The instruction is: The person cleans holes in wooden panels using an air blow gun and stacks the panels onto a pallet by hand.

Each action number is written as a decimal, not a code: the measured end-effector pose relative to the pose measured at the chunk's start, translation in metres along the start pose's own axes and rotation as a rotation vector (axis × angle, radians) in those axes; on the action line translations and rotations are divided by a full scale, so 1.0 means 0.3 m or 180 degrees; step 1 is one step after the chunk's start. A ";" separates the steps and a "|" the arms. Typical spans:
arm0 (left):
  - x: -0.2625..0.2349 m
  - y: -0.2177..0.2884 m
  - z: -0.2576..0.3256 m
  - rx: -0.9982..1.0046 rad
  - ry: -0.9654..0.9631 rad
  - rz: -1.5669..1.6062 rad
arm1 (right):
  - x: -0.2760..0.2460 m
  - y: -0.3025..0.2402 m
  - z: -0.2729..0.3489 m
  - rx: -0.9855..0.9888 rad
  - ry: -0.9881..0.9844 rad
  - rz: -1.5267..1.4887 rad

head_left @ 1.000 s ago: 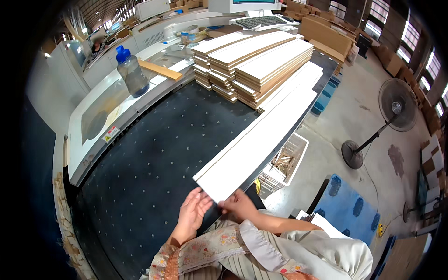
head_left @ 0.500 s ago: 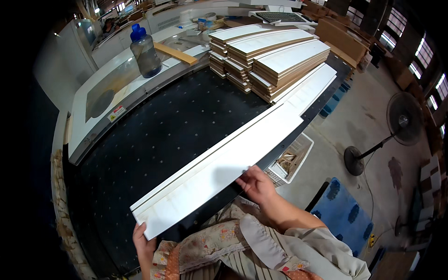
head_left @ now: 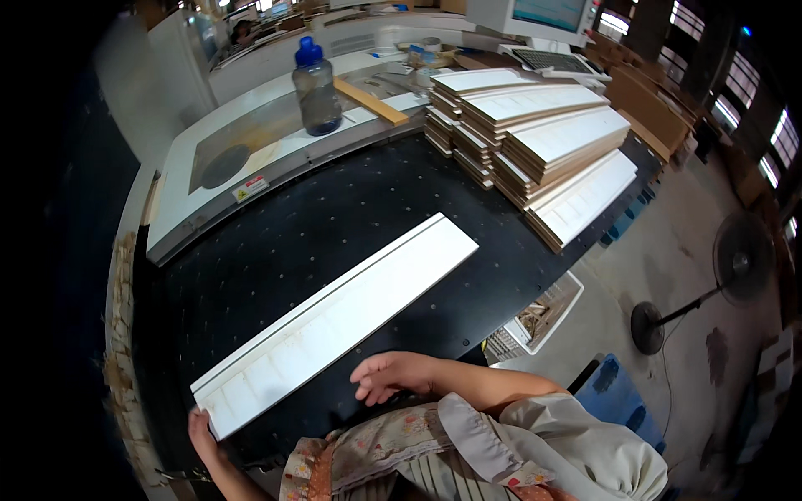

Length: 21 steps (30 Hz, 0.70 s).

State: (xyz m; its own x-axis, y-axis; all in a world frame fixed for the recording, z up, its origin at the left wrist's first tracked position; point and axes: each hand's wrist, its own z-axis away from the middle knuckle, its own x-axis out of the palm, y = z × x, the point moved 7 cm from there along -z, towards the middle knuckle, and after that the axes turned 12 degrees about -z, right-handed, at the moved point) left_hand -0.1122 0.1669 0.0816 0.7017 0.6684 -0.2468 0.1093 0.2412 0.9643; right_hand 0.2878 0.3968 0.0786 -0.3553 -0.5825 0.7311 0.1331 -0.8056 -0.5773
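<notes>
A long white grooved board (head_left: 334,321) lies slantwise on the black dotted tabletop (head_left: 251,259), its far end pointing right. My left hand (head_left: 203,432) grips the board's near left corner, thumb and fingers at the end edge. Just off the long near edge hovers my right hand (head_left: 388,376), fingers loosely bent and apart, holding nothing. Farther right, several stacks of similar white boards (head_left: 568,138) with brown edges rise from the table.
Behind the black surface runs a white machine ledge (head_left: 175,213) carrying a grey bottle (head_left: 316,96) with a blue lid and a wooden strip (head_left: 372,102). A keyboard (head_left: 551,61) sits beyond the stacks. Right of the table are a white basket (head_left: 555,313) and a standing fan (head_left: 739,263).
The board has shifted left and toward me, away from the stacks. My right hand has let go of its near edge; my left hand stays at its end. My view has turned slightly.
</notes>
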 end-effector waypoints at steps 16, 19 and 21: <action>0.845 0.374 -0.031 0.1754 -0.1066 -0.3998 | -0.044 0.003 0.036 -0.1099 0.0671 0.1250; 0.888 0.367 -0.015 0.1805 -0.1488 -0.4233 | -0.078 0.009 0.044 -0.1348 0.0753 0.1476; 0.905 0.347 0.006 0.1922 -0.1578 -0.4313 | -0.093 0.004 0.041 -0.1474 0.0842 0.1492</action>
State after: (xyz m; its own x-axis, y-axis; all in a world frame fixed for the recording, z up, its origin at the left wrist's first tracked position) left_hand 0.0910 0.3722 0.1152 -0.0101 -0.1240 -0.9922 0.9980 0.0600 -0.0177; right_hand 0.3093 0.4108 0.0620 -0.5774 -0.7637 0.2887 -0.0591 -0.3136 -0.9477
